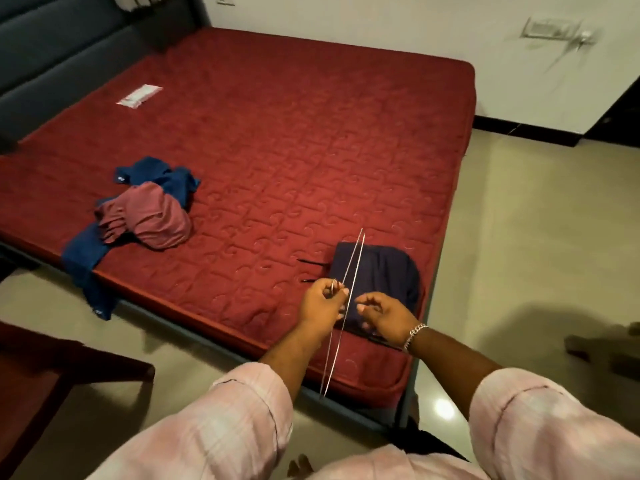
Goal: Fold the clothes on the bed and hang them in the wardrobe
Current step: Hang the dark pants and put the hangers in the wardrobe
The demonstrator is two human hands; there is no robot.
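A thin silver wire hanger (pixel 351 268) is held edge-on above the near corner of the red mattress (pixel 294 133). My left hand (pixel 320 301) pinches it at its hook. My right hand (pixel 384 315) hovers just right of the hanger with fingers loosely curled, holding nothing. Under both hands lies a folded dark navy garment (pixel 381 271) with drawstrings trailing left. A crumpled maroon garment (pixel 152 220) sits on a blue garment (pixel 86 258) at the mattress's left edge; part of the blue one hangs over the side.
A small white packet (pixel 138 95) lies far back on the mattress near the dark headboard (pixel 69 46). A dark wooden piece of furniture (pixel 41 382) stands at lower left. Tiled floor (pixel 519 220) runs along the right of the bed.
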